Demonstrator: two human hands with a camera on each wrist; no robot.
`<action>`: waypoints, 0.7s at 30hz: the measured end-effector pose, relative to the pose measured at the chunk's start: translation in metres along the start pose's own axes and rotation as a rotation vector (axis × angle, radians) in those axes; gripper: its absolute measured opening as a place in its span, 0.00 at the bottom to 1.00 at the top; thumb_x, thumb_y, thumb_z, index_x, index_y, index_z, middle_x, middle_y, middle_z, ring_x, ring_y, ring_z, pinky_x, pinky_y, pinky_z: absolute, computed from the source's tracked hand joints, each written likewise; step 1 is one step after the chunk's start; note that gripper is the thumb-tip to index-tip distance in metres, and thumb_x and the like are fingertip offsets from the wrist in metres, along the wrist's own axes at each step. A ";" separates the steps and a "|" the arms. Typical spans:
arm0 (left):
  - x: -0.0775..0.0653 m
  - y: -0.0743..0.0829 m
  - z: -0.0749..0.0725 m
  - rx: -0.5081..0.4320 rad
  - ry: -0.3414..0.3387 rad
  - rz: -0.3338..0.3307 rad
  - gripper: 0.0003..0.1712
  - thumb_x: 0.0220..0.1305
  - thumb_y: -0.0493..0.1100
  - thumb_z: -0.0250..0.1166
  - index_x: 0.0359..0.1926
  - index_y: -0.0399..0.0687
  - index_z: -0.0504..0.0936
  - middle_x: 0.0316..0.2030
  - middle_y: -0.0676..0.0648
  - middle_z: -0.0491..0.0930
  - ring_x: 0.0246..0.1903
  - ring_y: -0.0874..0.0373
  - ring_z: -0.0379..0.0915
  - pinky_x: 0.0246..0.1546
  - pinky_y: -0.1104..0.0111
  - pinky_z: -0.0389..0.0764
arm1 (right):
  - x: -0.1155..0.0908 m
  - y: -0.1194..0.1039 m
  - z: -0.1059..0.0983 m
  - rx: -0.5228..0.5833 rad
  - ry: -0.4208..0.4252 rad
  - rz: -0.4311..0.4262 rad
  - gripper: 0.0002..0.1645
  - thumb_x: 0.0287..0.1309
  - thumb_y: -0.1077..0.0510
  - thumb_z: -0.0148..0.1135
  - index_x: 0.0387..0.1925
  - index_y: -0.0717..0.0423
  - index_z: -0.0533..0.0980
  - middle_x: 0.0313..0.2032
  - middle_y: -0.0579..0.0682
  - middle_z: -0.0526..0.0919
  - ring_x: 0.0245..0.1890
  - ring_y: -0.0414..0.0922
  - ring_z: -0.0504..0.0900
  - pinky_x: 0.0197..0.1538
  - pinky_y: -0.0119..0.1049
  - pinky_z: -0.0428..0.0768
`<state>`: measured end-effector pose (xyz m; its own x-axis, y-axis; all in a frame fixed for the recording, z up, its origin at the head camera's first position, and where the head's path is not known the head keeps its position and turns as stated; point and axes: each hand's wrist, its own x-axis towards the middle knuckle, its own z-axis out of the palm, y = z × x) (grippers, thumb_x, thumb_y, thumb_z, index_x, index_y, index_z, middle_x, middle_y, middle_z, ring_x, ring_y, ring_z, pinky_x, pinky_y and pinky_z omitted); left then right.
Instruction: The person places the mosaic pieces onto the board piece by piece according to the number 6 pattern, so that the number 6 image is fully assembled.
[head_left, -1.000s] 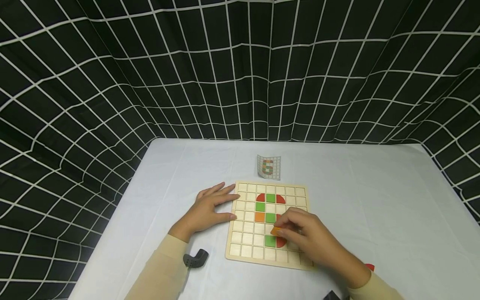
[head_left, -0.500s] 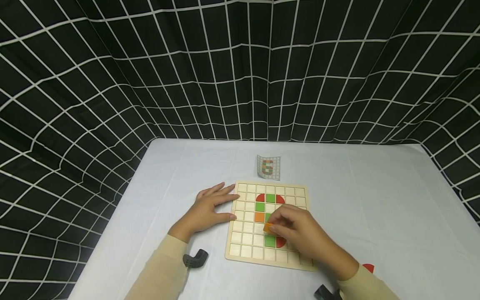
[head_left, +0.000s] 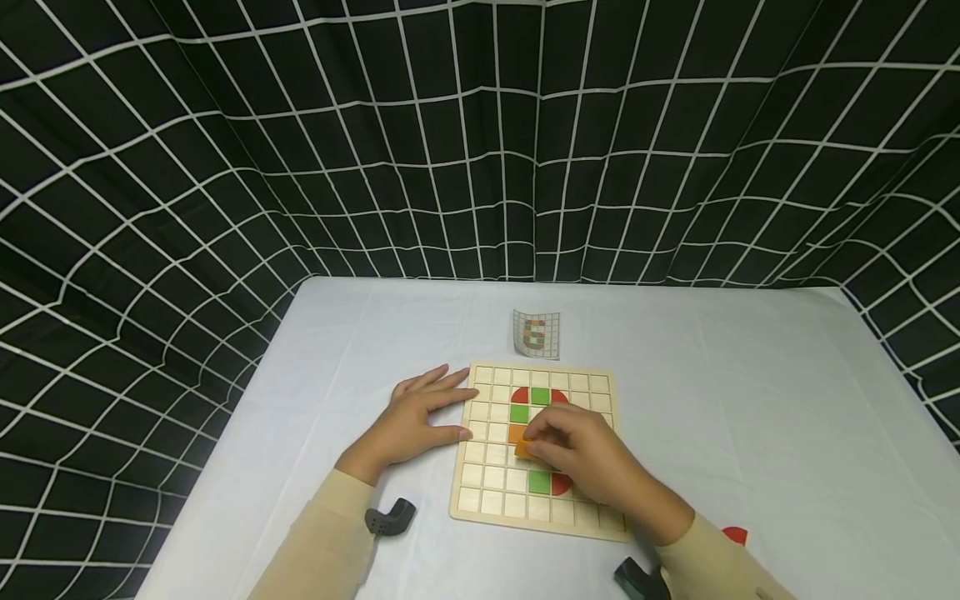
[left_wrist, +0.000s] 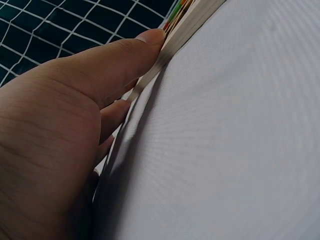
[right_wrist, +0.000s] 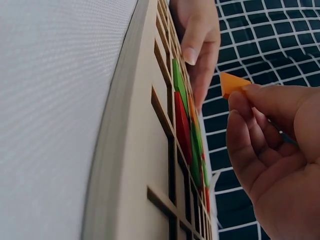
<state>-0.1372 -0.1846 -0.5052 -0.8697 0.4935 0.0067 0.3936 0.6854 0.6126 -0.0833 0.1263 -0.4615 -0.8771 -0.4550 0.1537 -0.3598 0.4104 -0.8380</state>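
Note:
A wooden grid board point(head_left: 540, 526) lies on the white table with several red, green and orange tiles set in its cells. Thumb and fingertips of my right hand point(head_left: 592, 446) pinch an orange tile point(head_left: 522, 450) over the board's middle. In the right wrist view this orange tile point(right_wrist: 232, 83) is held above the board surface, apart from it. At the board's left edge rests my left hand point(head_left: 408, 423), fingers spread and straight, touching the rim. The left wrist view shows its thumb point(left_wrist: 125, 57) on the board's side. My right hand hides some cells.
A small printed card point(head_left: 537, 336) with a coloured grid pattern lies behind the board. One loose red piece point(head_left: 736, 535) is on the table beside my right forearm. Dark curved devices point(head_left: 392, 518) sit at both wrists. A black grid-lined curtain point(head_left: 420, 167) surrounds the table.
My right hand has moved left across the board with the orange tile in its fingertips, uncovering the loose red piece more. My left hand has stayed in place.

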 end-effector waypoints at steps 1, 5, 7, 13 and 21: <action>0.000 0.000 0.000 0.001 0.002 0.003 0.38 0.67 0.63 0.77 0.75 0.65 0.81 0.81 0.59 0.63 0.83 0.53 0.46 0.78 0.45 0.43 | 0.001 0.001 0.001 -0.003 0.000 -0.001 0.10 0.65 0.66 0.78 0.39 0.47 0.86 0.36 0.36 0.83 0.36 0.40 0.81 0.41 0.34 0.83; 0.000 0.000 0.000 0.000 0.007 0.012 0.38 0.67 0.63 0.77 0.75 0.64 0.81 0.81 0.58 0.63 0.83 0.52 0.47 0.78 0.45 0.43 | 0.005 0.003 0.006 -0.018 -0.014 0.003 0.09 0.67 0.66 0.77 0.39 0.47 0.86 0.38 0.37 0.84 0.37 0.39 0.81 0.43 0.35 0.83; 0.000 0.000 0.000 -0.001 0.007 0.015 0.38 0.67 0.63 0.77 0.75 0.64 0.81 0.81 0.58 0.63 0.83 0.52 0.47 0.78 0.45 0.43 | 0.006 0.005 0.008 -0.024 -0.027 0.008 0.09 0.68 0.66 0.75 0.39 0.48 0.86 0.38 0.39 0.85 0.38 0.39 0.81 0.44 0.36 0.84; 0.000 0.002 -0.001 -0.004 0.007 0.013 0.38 0.67 0.63 0.77 0.75 0.64 0.81 0.81 0.57 0.63 0.83 0.52 0.46 0.78 0.46 0.44 | 0.006 0.007 0.012 -0.069 -0.040 0.022 0.08 0.69 0.65 0.75 0.38 0.48 0.86 0.37 0.39 0.86 0.38 0.38 0.81 0.44 0.37 0.84; -0.001 0.002 -0.001 -0.008 -0.001 0.000 0.39 0.67 0.64 0.77 0.75 0.64 0.81 0.81 0.59 0.62 0.83 0.53 0.46 0.78 0.46 0.43 | 0.006 0.010 0.013 -0.123 -0.053 0.030 0.10 0.68 0.65 0.75 0.38 0.46 0.86 0.39 0.36 0.87 0.38 0.37 0.81 0.44 0.38 0.84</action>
<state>-0.1365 -0.1844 -0.5032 -0.8695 0.4938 0.0061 0.3912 0.6811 0.6190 -0.0879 0.1177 -0.4759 -0.8711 -0.4811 0.0985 -0.3727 0.5171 -0.7705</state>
